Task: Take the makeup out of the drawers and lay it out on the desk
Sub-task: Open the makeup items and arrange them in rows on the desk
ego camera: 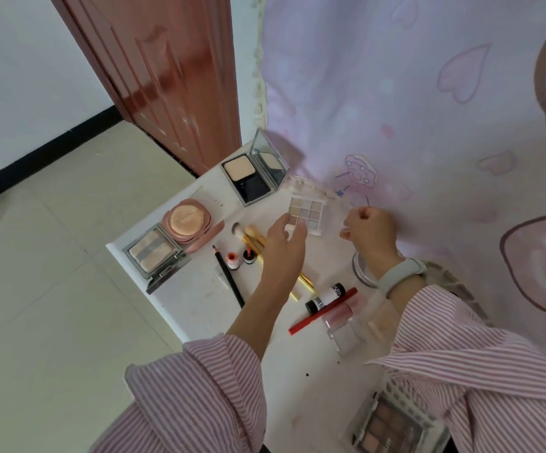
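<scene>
Seeing palette: I find the small pale nine-pan eyeshadow palette [307,213] on the white worktop [196,299], between both hands.
Left hand [286,238]: fingers spread, touching its near edge.
Right hand [368,230]: curled, pinching its clear lid [343,213], I judge.

I see soft, even daylight, no hard shadows. Glare streaks the door [167,76] beyond my left hand [284,243]; edges bow, and both hands look slightly blurred, perhaps from motion.
</scene>
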The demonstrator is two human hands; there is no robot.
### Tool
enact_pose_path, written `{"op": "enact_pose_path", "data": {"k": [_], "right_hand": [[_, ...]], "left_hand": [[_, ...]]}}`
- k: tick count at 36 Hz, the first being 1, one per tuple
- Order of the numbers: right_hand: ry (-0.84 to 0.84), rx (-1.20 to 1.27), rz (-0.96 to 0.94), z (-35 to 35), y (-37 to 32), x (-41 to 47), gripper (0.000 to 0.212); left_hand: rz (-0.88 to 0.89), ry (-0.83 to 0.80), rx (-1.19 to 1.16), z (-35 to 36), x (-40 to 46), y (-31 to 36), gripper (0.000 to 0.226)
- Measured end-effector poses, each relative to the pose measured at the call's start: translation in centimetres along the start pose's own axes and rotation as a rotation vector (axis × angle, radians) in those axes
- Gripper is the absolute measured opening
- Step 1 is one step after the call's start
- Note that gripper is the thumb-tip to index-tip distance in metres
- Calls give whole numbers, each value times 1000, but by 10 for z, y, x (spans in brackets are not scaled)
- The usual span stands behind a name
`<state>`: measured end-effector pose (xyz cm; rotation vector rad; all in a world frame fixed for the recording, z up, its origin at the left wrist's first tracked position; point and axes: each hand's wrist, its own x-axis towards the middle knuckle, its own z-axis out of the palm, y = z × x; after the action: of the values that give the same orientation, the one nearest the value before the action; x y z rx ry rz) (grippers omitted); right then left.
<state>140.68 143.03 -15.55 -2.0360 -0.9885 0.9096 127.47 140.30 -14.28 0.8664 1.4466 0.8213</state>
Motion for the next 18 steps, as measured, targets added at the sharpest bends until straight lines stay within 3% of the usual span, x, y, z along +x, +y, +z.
{"op": "enact_pose_path", "data": {"k": [11,15,18], "right_hand": [[-85,-340,-171,-29,9,-27,25],[-44,-726,-471,-45,38,-46,28],[-110,-983,-480,-50,50,-47,32]], "left_hand": [[286,77,435,-12,-43,-32,32],[364,97,554,-22,-62,-53,30],[386,127,575,-26,-72,-64,28]]}}
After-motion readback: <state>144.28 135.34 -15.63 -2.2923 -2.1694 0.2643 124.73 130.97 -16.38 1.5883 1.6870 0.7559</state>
